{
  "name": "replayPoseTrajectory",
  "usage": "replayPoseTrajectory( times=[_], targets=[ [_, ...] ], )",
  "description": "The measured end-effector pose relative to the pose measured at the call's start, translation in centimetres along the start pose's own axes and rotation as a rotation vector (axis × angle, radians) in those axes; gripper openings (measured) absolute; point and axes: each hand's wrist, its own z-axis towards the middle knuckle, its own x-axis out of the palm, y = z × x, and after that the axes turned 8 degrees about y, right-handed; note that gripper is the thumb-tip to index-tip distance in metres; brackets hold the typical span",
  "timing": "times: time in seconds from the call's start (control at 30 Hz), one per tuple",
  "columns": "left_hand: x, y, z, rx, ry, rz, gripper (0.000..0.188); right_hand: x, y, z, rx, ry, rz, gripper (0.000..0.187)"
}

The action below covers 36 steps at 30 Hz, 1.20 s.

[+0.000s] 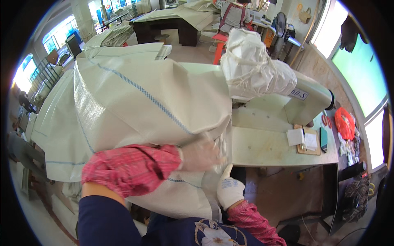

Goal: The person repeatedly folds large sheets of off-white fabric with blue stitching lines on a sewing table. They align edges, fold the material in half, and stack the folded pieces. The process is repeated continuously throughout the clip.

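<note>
A big white woven plastic sheet [164,88] with blue dashed stripes lies in folds over the table and hangs down toward my lap. My left hand [203,155], below a red plaid sleeve cover, is on the sheet near its right edge; motion blur smears its fingers. In a white glove, my right hand [230,190] is closed at the sheet's lower right edge, thumb upward; its other fingers are partly hidden. Beyond my hands stands a large sewing machine [308,96], its head wrapped in white plastic [254,65] tied with cord.
On the machine bed [260,145] lie a clipboard with papers [310,141] and a teal box [324,139]. A red plastic bag [344,123] is at the right by the window. Farther back are a fan [281,25], a red stool [219,47] and a seated person [234,16].
</note>
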Motion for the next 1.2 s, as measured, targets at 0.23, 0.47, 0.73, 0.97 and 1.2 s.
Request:
replayPoseTrajectory(
  times=[0.23, 0.47, 0.73, 0.97, 1.2],
  targets=[
    [-1.5, 10.3, -10.0, -0.406, 0.156, 0.32, 0.068, -5.1, 1.2, 5.1, -0.25, -0.098, -0.174, 0.078],
    [-18.6, -0.7, -9.8, -0.375, 0.158, -0.012, 0.016, -15.2, 4.2, 17.5, -0.173, -0.12, -0.436, 0.041],
    [-24.0, -9.6, -0.8, 0.251, 0.25, -0.558, 0.022, -3.2, 8.0, 6.7, -0.921, -0.192, -0.338, 0.041],
    [-10.8, -0.2, 4.1, -0.016, 0.368, -0.008, 0.074, 4.9, -0.3, -4.4, -1.223, 0.219, 0.358, 0.04],
    [0.4, -1.5, -4.0, -0.104, 0.332, -0.124, 0.066, 2.0, -3.4, -4.9, -0.463, 0.039, 1.28, 0.039]
  ],
)
